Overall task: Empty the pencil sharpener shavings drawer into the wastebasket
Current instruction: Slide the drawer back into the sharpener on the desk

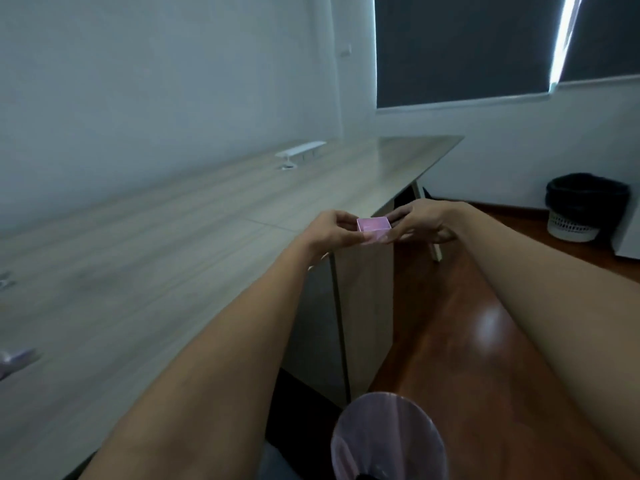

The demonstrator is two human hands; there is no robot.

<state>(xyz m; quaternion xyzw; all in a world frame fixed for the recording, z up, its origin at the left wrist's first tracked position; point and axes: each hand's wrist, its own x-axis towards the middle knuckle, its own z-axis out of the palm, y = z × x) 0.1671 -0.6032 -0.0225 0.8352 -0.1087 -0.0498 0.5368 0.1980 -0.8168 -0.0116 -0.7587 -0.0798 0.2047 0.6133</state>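
A small pink translucent shavings drawer (374, 229) is held out in front of me, beyond the desk's edge, open side up. My left hand (334, 232) pinches its left end and my right hand (420, 223) pinches its right end. A wastebasket (387, 438) lined with a pale purple bag stands on the floor right below me, at the bottom of the view. A blurred purple object (15, 362), possibly the sharpener, lies at the desk's left edge. I cannot see whether shavings lie in the drawer.
A long wooden desk (180, 244) runs along the wall on the left, with a white cable cover (299, 150) on it. A second bin (581, 206) with a black bag stands by the far wall. The floor (467, 323) is glossy brown wood.
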